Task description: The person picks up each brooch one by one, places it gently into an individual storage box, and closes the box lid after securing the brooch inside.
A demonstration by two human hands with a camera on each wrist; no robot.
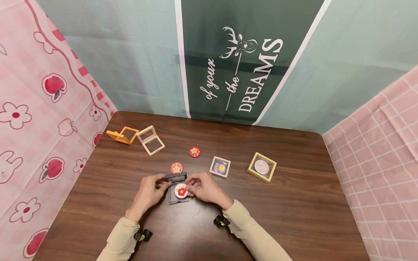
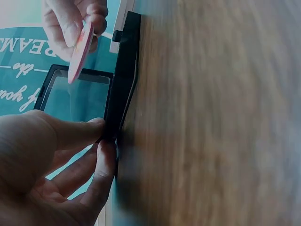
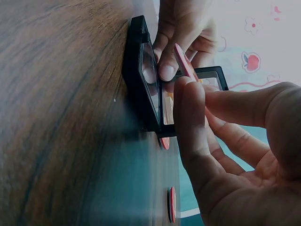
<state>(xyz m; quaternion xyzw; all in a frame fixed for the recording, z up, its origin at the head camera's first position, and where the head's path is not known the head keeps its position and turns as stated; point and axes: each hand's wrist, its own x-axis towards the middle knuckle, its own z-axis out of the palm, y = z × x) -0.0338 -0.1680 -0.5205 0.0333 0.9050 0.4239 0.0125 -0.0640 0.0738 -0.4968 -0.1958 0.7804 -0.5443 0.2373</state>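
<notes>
A black hinged display case (image 1: 173,199) lies opened on the table, its lid tilted up at the far side with a clear film window (image 2: 75,96). My left hand (image 1: 151,192) pinches the case near its hinge between thumb and fingers. Just above the lower half, a round white badge (image 1: 181,190) with a red flower is tilted on edge, pinched by the thumb and fingers of my right hand (image 1: 204,187). The right wrist view shows the badge (image 3: 184,62) nearly edge-on, apart from the case's film.
Two red round badges, one (image 1: 176,167) just behind the case and another (image 1: 195,151) farther back. Opened orange (image 1: 121,136) and cream (image 1: 151,140) cases stand at the back left. To the right are a white case (image 1: 220,166) and a yellow case (image 1: 262,166), each holding a badge.
</notes>
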